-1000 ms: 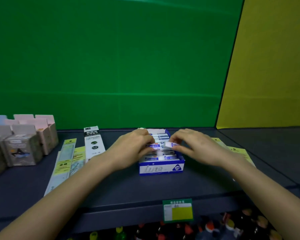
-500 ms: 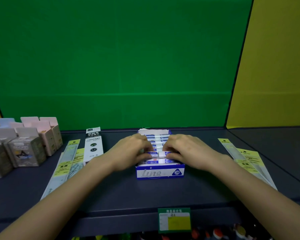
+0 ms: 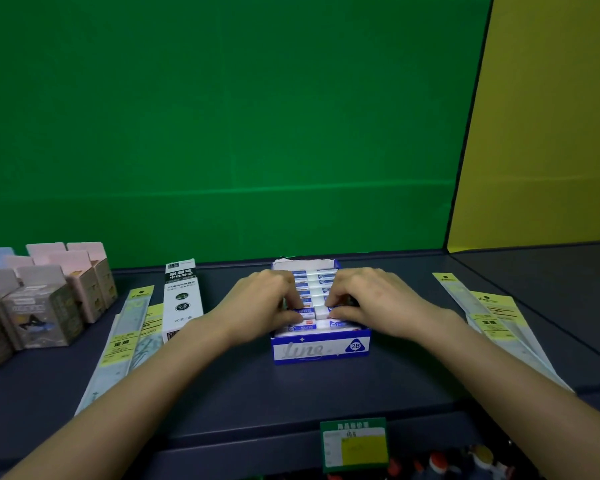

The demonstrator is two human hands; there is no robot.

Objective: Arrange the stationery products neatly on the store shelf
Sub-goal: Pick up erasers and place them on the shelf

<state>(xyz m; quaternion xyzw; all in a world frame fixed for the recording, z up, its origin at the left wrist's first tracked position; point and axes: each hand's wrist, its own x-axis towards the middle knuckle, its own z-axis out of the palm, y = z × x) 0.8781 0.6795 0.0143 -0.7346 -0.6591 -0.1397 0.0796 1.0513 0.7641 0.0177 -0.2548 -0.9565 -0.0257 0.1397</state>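
A blue and white display box (image 3: 321, 348) marked 2B stands in the middle of the dark shelf (image 3: 243, 386), filled with rows of white erasers in blue sleeves (image 3: 321, 282). My left hand (image 3: 260, 303) and my right hand (image 3: 378, 299) rest over the box from either side. Their curled fingertips meet on one eraser (image 3: 313, 311) near the front row, each hand pinching one end of it. The hands hide the sides of the box.
A white refill box (image 3: 182, 299) and yellow-labelled ruler packs (image 3: 125, 337) lie to the left, with more ruler packs (image 3: 492, 323) to the right. Pink and grey cartons (image 3: 49, 299) stand at far left. A green price tag (image 3: 354, 445) hangs on the shelf's front edge, with bottles below it.
The eraser held above the box by both hands has come down into the front rows. Both hands have lowered and closed in over the box.
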